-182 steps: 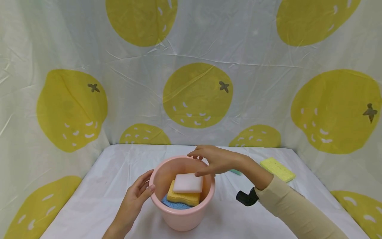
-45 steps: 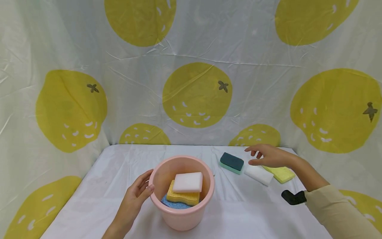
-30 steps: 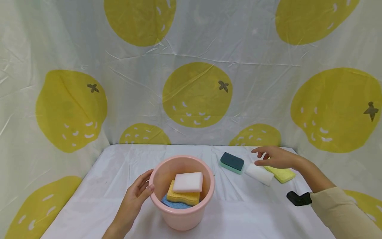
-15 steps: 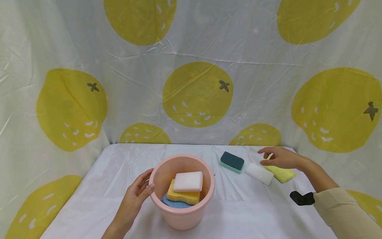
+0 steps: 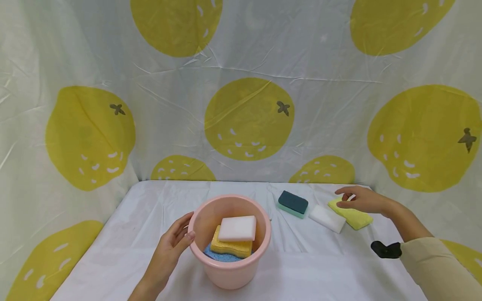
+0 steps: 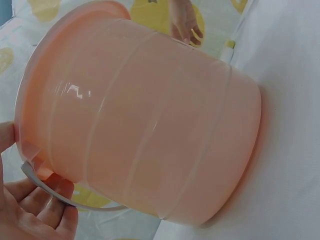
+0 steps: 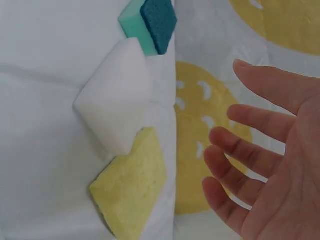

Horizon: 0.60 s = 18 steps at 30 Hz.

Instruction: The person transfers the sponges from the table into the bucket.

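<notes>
The right grip has been carried from above the two o'clock rim of the pink bucket, out toward three o'clock. Over the last moments it has been drawn farther that way, from above the white sponge to the eleven o'clock edge of the yellow sponge. The green-and-dark sponge, mostly hidden at first, has been fully uncovered.

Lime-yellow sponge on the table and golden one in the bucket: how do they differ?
The lime-yellow sponge is paler; the golden sponge is deeper in colour.
The lime-yellow sponge lies on the table; the golden sponge is inside the bucket, partly covered by a white sponge.
Neither is held.
</notes>
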Available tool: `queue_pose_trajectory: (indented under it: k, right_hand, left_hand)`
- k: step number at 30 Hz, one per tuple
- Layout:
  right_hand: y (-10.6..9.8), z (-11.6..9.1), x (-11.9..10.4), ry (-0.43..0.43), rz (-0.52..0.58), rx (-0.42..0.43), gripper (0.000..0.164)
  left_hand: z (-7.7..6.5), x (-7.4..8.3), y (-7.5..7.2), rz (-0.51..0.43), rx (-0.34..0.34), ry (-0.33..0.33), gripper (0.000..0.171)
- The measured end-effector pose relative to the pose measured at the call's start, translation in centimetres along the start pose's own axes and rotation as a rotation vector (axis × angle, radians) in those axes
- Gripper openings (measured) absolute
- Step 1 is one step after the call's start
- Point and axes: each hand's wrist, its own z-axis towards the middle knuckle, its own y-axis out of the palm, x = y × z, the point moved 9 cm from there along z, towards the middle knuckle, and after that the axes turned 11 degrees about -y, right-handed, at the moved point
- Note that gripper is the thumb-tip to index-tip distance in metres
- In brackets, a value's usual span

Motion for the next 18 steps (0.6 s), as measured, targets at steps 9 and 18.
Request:
queue_pose_trajectory:
  k: [9, 18]
  right_hand:
    - [-0.1, -0.8, 2.1, 0.032, 0.014, 0.021, 0.067]
    - [0.4, -1.7, 5.4, 0.100, 0.018, 0.054, 0.072]
  left_hand:
    - [0.0, -0.1, -0.2, 0.008, 0.013, 0.004, 0.050]
    - [0.1, -0.2, 0.1, -0.003, -0.001, -0.003, 0.050]
